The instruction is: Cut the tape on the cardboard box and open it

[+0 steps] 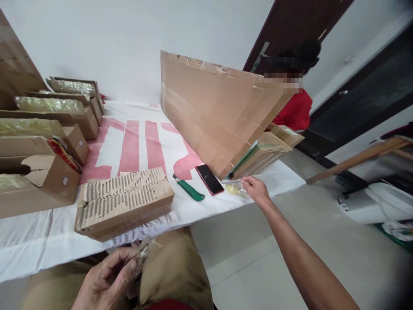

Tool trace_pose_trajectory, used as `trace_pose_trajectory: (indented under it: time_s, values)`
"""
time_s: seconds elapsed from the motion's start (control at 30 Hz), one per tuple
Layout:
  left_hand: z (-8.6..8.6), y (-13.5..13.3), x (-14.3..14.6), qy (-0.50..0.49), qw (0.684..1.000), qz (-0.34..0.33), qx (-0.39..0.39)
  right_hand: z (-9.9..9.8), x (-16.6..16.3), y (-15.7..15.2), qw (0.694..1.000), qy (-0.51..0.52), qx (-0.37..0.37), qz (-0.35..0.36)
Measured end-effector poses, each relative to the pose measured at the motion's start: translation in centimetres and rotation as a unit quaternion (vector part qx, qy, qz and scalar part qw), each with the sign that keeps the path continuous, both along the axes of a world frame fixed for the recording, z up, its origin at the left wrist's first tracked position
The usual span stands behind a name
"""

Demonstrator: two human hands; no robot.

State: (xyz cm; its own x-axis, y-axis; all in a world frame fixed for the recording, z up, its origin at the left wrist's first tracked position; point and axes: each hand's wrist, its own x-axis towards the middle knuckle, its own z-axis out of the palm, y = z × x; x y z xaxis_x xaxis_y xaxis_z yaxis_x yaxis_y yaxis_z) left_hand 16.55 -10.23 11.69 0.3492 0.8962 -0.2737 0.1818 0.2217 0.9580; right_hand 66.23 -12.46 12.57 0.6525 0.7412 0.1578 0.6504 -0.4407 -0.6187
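Over the sheet, right hand (256, 188) pinches a clear wrapper (237, 188); left hand (108, 280) grips crumpled plastic (145, 249).

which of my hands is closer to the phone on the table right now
Right. Your right hand is stretched out over the table edge just beside the phone, touching a clear plastic packet. Your left hand is down by your lap, holding crumpled plastic wrap.

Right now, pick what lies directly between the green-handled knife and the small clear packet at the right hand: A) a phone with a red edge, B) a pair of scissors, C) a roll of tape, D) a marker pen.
A: the phone lies flat on the white cloth, right of the green-handled knife and left of the clear packet that the right hand pinches.
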Motion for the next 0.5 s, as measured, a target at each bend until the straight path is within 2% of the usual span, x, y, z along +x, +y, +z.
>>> trace_pose_trajectory:
  time_s: [0.1, 0.17, 0.23, 0.3, 0.37, 0.4, 0.5]
  values:
    - [0.6, 0.6, 0.4, 0.038, 0.998, -0.012, 0.053, 2.5, -5.1, 0.1, 0.996, 0.037, 0.011, 0.075]
    - [1.1, 1.0, 0.7, 0.036, 0.996, -0.049, 0.07, 4.0, -10.1, 0.4, 0.974, 0.083, -0.014, 0.212]
    - [1.6, 1.5, 1.1, 0.02, 0.993, -0.076, 0.083, 5.2, -15.4, 0.8, 0.922, 0.135, -0.042, 0.359]
    - [2.1, 1.7, 1.4, 0.013, 0.991, -0.087, 0.098, 5.9, -20.2, 1.4, 0.864, 0.193, -0.051, 0.463]
    - [2.5, 1.7, 1.4, 0.012, 0.989, -0.09, 0.115, 6.1, -23.9, 2.2, 0.826, 0.225, -0.049, 0.514]
    - [2.6, 1.8, 1.2, 0.006, 0.989, -0.09, 0.118, 6.1, -25.2, 2.7, 0.818, 0.23, -0.046, 0.526]
    - [2.7, 1.9, 0.1, -0.049, 0.993, -0.07, 0.082, 5.8, -26.8, 4.0, 0.823, 0.218, -0.025, 0.524]
